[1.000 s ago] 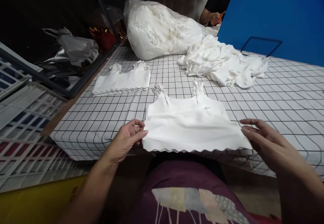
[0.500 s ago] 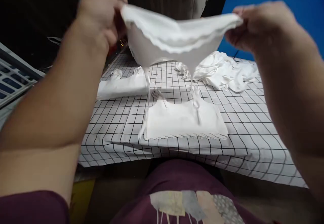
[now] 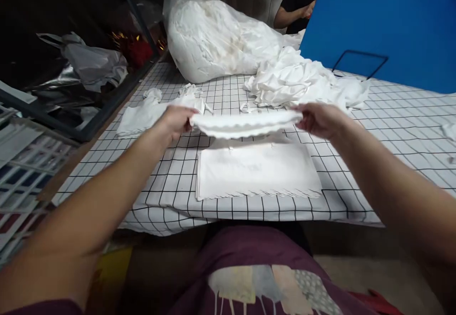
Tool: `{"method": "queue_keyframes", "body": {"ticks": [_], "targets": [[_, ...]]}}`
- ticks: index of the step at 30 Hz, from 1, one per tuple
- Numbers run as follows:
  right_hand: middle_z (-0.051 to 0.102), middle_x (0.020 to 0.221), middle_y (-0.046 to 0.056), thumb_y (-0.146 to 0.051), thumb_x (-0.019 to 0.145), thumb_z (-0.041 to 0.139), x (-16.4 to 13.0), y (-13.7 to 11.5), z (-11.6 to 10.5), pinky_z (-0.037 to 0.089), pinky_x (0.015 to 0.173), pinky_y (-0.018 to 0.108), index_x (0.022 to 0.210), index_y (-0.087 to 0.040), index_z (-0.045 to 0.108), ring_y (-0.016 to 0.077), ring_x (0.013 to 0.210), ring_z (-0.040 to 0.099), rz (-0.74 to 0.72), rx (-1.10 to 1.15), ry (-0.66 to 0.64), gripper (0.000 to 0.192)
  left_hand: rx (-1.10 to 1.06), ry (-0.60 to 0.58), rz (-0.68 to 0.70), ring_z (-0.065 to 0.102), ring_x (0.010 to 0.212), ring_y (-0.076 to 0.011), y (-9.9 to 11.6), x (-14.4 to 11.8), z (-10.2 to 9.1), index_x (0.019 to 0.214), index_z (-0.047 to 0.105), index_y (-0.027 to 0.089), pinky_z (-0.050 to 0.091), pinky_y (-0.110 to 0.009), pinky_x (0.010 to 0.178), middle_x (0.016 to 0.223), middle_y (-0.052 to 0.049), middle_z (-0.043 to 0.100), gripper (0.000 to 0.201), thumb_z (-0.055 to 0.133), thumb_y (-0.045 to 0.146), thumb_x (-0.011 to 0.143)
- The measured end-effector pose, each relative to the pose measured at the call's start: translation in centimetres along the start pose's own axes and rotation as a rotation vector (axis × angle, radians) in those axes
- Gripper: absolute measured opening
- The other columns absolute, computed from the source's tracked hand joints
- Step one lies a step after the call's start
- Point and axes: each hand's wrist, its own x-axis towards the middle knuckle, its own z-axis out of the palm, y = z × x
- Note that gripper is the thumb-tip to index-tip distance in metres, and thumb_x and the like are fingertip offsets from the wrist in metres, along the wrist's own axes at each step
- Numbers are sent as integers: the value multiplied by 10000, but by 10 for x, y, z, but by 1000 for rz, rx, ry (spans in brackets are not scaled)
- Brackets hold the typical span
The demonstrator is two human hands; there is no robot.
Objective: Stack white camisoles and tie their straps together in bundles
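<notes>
1. Leftmost, a second folded stack (image 3: pixel 142 118) of white garments lies on the table (image 3: pixel 392 129), just beyond the left hand.
2. Next, the left hand (image 3: pixel 176 121) has its grip clenched on the left end of a white garment (image 3: pixel 245 122) with a scalloped hem, pinching the edge between thumb and fingers.
3. Centrally, that garment is held stretched flat in the air, just above the near stack (image 3: pixel 256 170) of the same white pieces at the table's front edge.
4. To do this well, I judge both ends should stay level and taut, with the scalloped hem lined up over the stack's hem below, so it lands square without a wrinkle.
5. Further right, the right hand (image 3: pixel 318 119) is closed on the garment's other end in the same pinch.
6. Behind, a loose pile (image 3: pixel 299 82) of white cloth and a stuffed plastic bag (image 3: pixel 213 34) sit near the far side; another person's hand (image 3: pixel 309 10) shows by the blue panel (image 3: pixel 392 15).
7. No brand, label or readable writing shows anywhere.
</notes>
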Motion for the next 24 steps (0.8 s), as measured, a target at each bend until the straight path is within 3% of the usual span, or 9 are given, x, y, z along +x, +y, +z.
{"method": "queue_keyframes", "body": {"ticks": [3,8,11,15,20,24], "targets": [[660,790,60,-131,838,656,-20,37,-6,560,497,169,863,-117,649,87,579,608,179,17,4,29,-38,-51,-116,597,574,-103,-31,-22,2,779,685,76,462,-212,504,755,-68,690,117,681,73,662],[666,993,60,-275,760,770,-52,25,-26,582,585,225,896,-208,664,140,755,639,86,-11,30,185,-152,-82,-16,638,721,-137,-22,-55,-12,846,675,98,520,-235,573,897,-77,690,160,696,153,697],[660,972,64,-335,742,789,-80,30,-37,567,608,257,895,-214,669,155,759,631,109,-80,-14,230,-146,-134,-85,652,754,-148,-32,-82,-16,883,662,115,533,-232,566,959,-82,683,169,684,166,724],[603,873,49,-447,715,794,-114,57,-35,549,534,259,937,-197,661,136,658,581,210,-191,-66,360,-95,-222,-272,624,634,-130,-66,-109,-15,928,639,123,532,-255,531,852,-49,654,274,730,270,716],[584,894,31,-507,714,784,-136,67,-33,567,596,258,979,-210,649,142,708,598,155,-252,10,420,-11,-234,-190,532,519,-86,-79,-120,-17,956,631,136,450,-210,479,701,15,596,423,765,437,691],[614,857,30,-521,794,704,-147,70,-39,534,603,261,1006,-202,636,148,693,608,126,-330,1,388,88,-329,-184,507,494,-98,-80,-122,-23,979,620,156,417,-209,471,604,26,568,469,725,536,725]]}}
